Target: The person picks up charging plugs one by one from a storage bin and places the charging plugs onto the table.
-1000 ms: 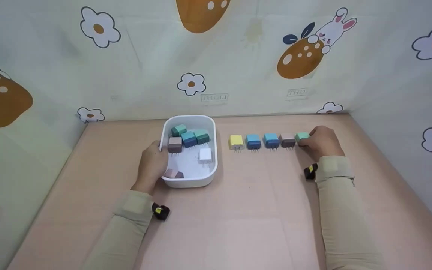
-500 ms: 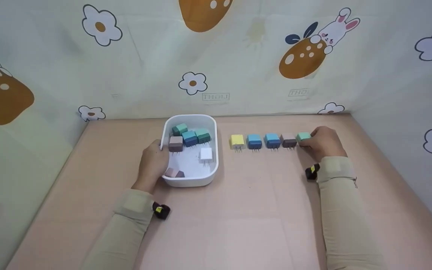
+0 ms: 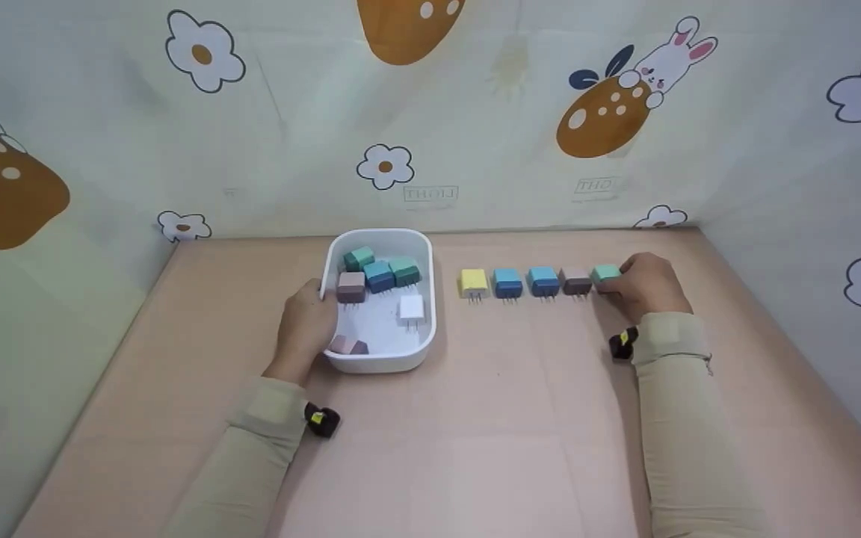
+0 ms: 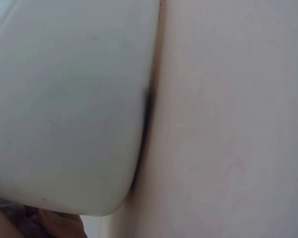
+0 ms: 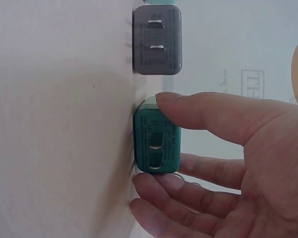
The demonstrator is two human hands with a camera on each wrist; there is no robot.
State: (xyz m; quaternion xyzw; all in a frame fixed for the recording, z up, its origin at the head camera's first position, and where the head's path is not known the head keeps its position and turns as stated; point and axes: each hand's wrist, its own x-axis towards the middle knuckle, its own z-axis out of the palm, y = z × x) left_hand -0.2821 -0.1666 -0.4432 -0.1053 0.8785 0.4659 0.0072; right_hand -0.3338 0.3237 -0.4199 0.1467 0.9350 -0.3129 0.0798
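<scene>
My right hand (image 3: 651, 288) pinches a green plug charger (image 5: 159, 144) at the right end of a row on the table. Thumb and fingers grip its sides in the right wrist view, and its two flat prongs show. Left of it in the row stand a mauve charger (image 3: 575, 281), two blue chargers, one of them next to a yellow charger (image 3: 473, 284). With my left hand (image 3: 303, 329) I hold the left side of a white tray (image 3: 378, 364). Inside lie a white charger (image 3: 411, 308) and several green, blue and mauve ones. The tray wall fills much of the left wrist view.
A pinkish cloth (image 3: 505, 448) covers the table. Behind it and along both sides hangs a pale curtain (image 3: 288, 149) printed with flowers and rabbits. The tray stands left of the charger row, with a gap between them.
</scene>
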